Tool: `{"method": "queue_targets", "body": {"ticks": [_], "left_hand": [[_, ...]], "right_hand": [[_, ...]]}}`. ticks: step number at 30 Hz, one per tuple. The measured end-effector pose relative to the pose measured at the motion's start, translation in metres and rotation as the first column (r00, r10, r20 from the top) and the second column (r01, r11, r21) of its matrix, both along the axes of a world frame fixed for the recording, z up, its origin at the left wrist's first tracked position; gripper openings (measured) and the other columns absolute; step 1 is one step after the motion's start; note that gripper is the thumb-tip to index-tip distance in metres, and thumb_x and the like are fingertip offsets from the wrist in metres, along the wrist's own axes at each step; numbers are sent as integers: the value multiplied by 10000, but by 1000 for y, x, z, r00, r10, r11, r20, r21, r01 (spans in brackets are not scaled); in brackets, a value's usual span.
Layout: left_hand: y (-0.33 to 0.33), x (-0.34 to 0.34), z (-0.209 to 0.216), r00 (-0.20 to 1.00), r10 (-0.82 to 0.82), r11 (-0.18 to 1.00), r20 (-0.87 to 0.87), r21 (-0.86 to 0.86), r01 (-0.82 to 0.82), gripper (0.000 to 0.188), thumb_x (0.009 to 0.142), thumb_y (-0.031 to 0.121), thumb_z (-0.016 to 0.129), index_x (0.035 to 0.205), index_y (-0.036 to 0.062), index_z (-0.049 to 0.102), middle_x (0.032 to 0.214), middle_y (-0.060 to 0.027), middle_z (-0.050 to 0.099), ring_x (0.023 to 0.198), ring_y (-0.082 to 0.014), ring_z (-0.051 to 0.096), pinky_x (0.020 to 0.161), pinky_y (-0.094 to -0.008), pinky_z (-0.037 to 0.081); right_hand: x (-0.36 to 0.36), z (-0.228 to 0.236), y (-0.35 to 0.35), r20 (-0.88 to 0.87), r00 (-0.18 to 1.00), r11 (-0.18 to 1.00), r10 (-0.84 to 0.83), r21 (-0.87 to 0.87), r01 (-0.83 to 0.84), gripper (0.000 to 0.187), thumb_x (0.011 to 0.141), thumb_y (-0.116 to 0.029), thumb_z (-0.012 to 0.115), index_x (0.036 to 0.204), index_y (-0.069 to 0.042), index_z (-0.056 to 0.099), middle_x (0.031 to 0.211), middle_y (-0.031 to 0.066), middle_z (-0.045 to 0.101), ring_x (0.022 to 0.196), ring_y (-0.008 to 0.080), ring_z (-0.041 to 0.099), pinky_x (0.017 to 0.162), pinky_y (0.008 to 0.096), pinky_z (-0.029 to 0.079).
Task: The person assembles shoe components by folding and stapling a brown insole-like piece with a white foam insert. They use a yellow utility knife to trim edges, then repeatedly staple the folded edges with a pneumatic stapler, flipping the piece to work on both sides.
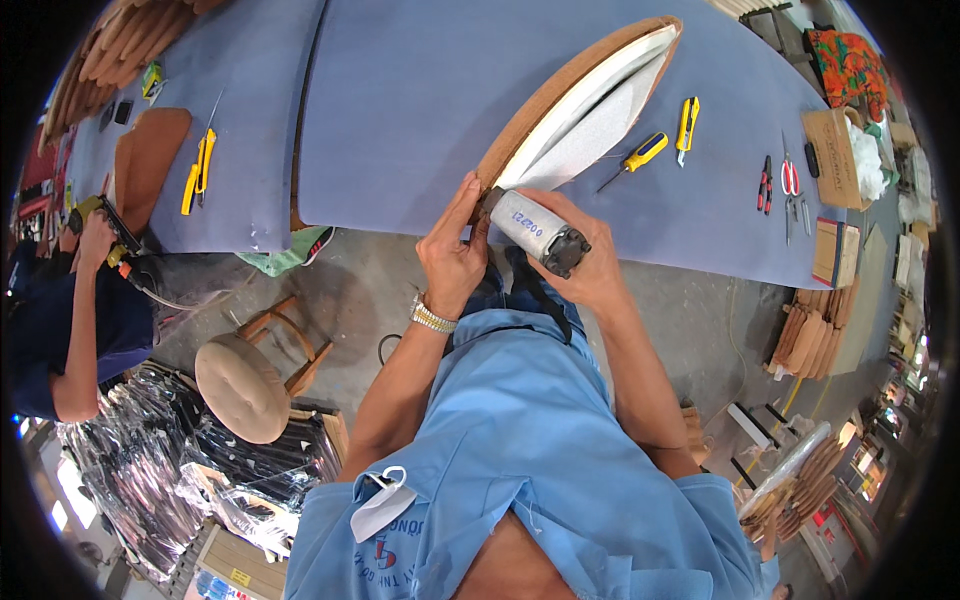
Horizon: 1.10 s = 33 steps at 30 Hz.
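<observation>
A curved upholstered panel (525, 122) with brown covering and white padding rests tilted on the blue table, its near end at the front edge. My left hand (450, 260) grips that near end, fingers lying along the brown covering and thumb on the other side. In my right hand (592, 262) is a pneumatic staple gun (532, 226) with a grey cylindrical body. Its nose meets the panel's end close to my left fingers; the exact contact is hidden. To the right of the panel lie a yellow-handled screwdriver (645, 151) and a yellow utility knife (687, 130).
Pliers (765, 186), red-handled scissors (790, 176) and a cardboard box (836, 150) occupy the table's right end. Another yellow knife (201, 172) lies left of the table's seam. A co-worker's hand (97, 238) holds a tool at far left. A cushioned stool (242, 388) stands on the floor.
</observation>
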<state>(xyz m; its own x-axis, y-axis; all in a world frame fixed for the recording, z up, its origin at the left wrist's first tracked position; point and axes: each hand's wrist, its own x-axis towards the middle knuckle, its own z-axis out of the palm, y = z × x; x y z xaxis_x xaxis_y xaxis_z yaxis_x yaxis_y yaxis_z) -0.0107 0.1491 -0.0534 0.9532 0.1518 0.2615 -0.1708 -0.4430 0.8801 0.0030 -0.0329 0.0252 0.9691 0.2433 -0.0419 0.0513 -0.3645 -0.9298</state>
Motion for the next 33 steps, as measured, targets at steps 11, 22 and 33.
{"method": "queue_targets", "body": {"ticks": [11,22,33], "left_hand": [[-3,-5,-6,999,40,998,10,-49,-39,530,836,-101,758,1344,35,687,1372,-185,677,1259,-302,674,987,-359,598],[-13,-10,-6,999,-40,998,-26,38,41,783,845,-43,762,1552,-1,425,1567,-253,481,1405,-363,540,1103,-434,512],[-10,2,2,960,-279,928,-38,247,280,779,925,51,683,1619,45,329,1638,-211,403,1427,-413,491,1099,-440,511]], "right_hand": [[3,-13,-2,9,997,997,75,-13,-75,624,748,-132,765,1353,-92,620,1140,145,749,1046,373,741,883,388,575],[-15,-16,-21,113,993,999,30,-15,-29,599,761,-115,766,1348,-69,659,1217,170,719,1091,349,720,938,376,553],[-64,-57,-169,-17,950,874,-312,-397,280,605,783,-107,846,1355,-57,657,1180,182,711,1077,407,690,948,411,549]]}}
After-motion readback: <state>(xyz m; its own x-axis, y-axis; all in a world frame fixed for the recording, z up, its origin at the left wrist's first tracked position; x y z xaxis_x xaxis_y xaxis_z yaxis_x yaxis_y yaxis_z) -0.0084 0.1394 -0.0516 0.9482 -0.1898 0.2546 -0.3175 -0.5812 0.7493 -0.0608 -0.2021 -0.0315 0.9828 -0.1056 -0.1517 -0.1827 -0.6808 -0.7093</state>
